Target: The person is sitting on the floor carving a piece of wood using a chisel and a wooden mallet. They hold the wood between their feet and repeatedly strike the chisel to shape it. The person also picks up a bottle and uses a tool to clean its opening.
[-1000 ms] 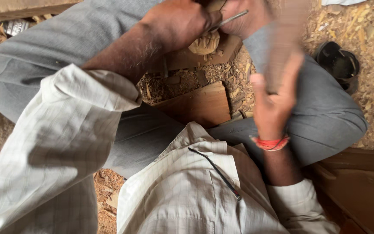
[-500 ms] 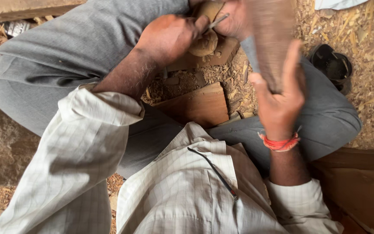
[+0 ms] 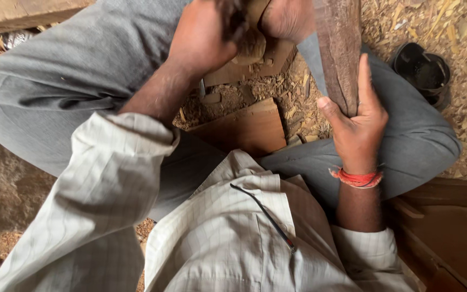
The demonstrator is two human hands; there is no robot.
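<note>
Gripping a long, dark brown wooden mallet, the right hand has its fingers curled tight round the handle.
Left hand closes on a small pale carved wood piece, just beside the mallet.

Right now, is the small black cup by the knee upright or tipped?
Upright: the black cup stands in the wood shavings, mouth facing up; contents cannot be told.

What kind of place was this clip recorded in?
Most likely a floor-level woodcarving workshop: wood shavings litter the ground, a cut wooden board lies between the legs, and the right hand grips a wooden mallet.
</note>
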